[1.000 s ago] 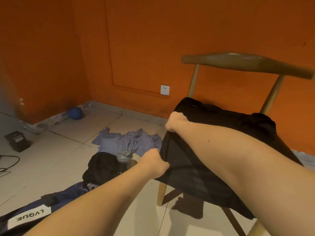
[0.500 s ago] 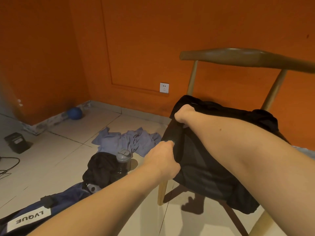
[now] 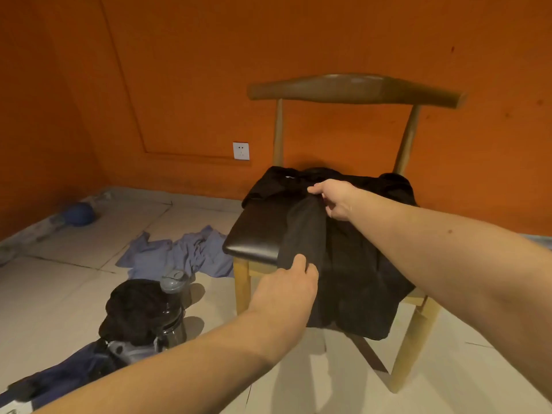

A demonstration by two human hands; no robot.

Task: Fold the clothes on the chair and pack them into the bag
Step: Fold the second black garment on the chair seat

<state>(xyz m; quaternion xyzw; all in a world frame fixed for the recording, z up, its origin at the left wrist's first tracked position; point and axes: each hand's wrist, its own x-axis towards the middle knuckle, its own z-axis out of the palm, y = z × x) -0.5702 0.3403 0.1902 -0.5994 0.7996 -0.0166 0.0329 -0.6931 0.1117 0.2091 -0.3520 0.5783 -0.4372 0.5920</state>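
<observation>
A black garment (image 3: 352, 264) lies over the wooden chair (image 3: 352, 89), its hem hanging off the seat's front. Its left side is folded over toward the middle, leaving the dark seat (image 3: 257, 231) bare on the left. My left hand (image 3: 286, 282) grips the lower end of that folded edge at the seat's front. My right hand (image 3: 334, 198) pinches the upper end of the fold near the collar. A navy bag (image 3: 68, 375) lies on the floor at the lower left. A light blue garment (image 3: 179, 252) is crumpled on the tiles left of the chair.
A black bundle of cloth (image 3: 134, 309) and a dark bottle with a grey lid (image 3: 173, 306) sit at the bag's end. A blue ball (image 3: 79, 213) rests by the left wall. The orange wall with a white socket (image 3: 240, 150) stands close behind the chair.
Both hands carried the garment's left edge to the right, folding it over the middle and uncovering the left part of the seat. The view has shifted left and closer.
</observation>
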